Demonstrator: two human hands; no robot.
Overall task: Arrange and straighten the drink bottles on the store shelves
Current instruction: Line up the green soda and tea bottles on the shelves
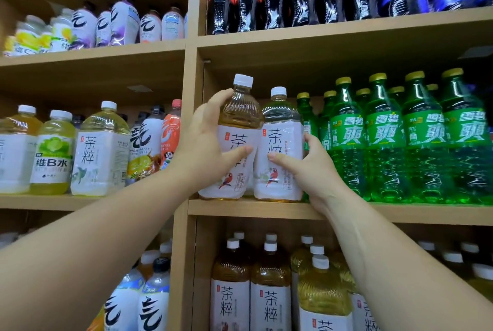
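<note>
The left hand (205,141) is wrapping its fingers and thumb round the brown tea bottle (237,117), which is leaning a little to the right on the middle shelf (253,209). The right hand (312,167) is holding the paler tea bottle (280,122) touching it, thumb on the label. Green soda bottles (384,138) are standing just beside, on the right.

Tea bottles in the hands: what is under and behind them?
Both tea bottles rest on the wooden shelf board. Behind them only shadowed shelf back shows above the caps; the bottles hide any rear row.
</note>
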